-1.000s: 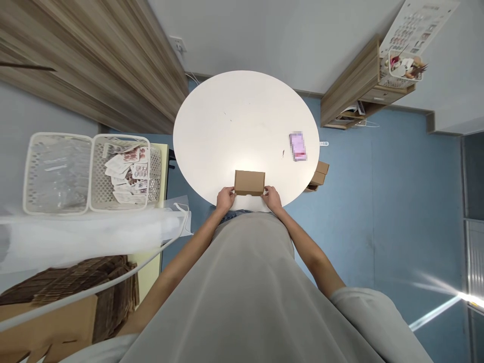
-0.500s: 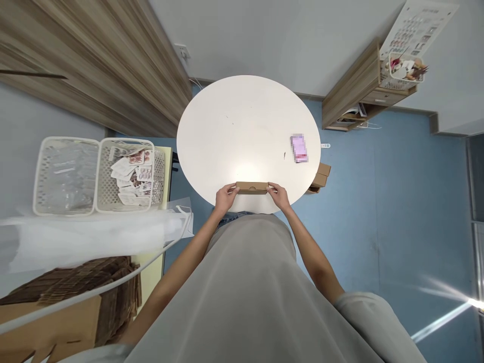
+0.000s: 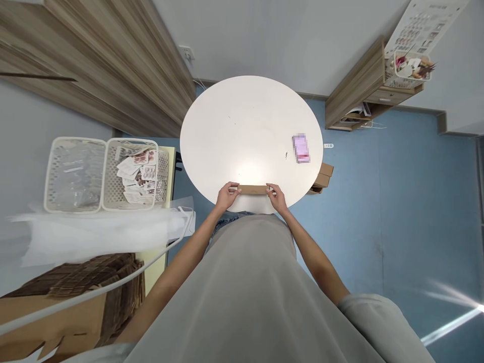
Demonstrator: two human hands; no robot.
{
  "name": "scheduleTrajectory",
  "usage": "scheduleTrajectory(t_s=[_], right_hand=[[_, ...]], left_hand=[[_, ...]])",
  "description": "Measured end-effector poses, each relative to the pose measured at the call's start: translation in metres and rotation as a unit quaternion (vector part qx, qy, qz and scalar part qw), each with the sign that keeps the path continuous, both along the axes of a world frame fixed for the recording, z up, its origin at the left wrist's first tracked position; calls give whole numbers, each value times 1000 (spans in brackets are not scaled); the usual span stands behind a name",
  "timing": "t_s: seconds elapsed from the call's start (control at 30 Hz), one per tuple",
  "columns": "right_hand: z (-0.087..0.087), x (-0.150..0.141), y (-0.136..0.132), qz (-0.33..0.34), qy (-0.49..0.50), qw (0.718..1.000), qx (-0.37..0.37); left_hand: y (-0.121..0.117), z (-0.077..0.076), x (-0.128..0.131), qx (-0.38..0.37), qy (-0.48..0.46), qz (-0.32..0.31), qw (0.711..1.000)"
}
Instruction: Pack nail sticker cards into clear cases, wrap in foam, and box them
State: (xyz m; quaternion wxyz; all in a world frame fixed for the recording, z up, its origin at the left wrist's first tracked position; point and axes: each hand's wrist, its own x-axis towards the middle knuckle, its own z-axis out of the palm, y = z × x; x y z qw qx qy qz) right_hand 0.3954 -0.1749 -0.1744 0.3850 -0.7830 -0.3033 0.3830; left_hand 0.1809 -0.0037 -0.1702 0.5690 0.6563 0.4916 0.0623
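A small brown cardboard box, long and narrow, is at the near edge of the round white table. My left hand grips its left end between thumb and fingers. At the right end my right hand pinches it in the same way. One plain long side of the box faces up towards me. A pink and purple item, blurred out, lies further off on the right of the table, with a small dark thing beside it.
To the left, white baskets hold clear bags and printed cards. White wrapping sheet and stacked flat cardboard lie nearer me. Brown boxes stand beyond the table's right edge. A wooden cabinet is at the back right.
The box has tipped between my hands: its notched front seam showed before, and now a plain side shows. Both hands keep their hold. The whole view has shifted slightly.
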Motion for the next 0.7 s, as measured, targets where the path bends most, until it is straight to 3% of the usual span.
scheduleTrajectory(t_s=[0.3,0.47,0.6,0.7], right_hand=[[-5,-1,3,-53,43,997,-28],[-10,7,9,-72,38,996,-28],[-15,5,-2,-81,45,995,27],[-25,1,-18,-72,57,996,18]], left_hand=[[-8,2,3,-49,18,50,997],[-9,8,13,-19,36,67,997],[-23,7,17,-12,-6,79,997],[-35,1,13,-41,14,78,996]])
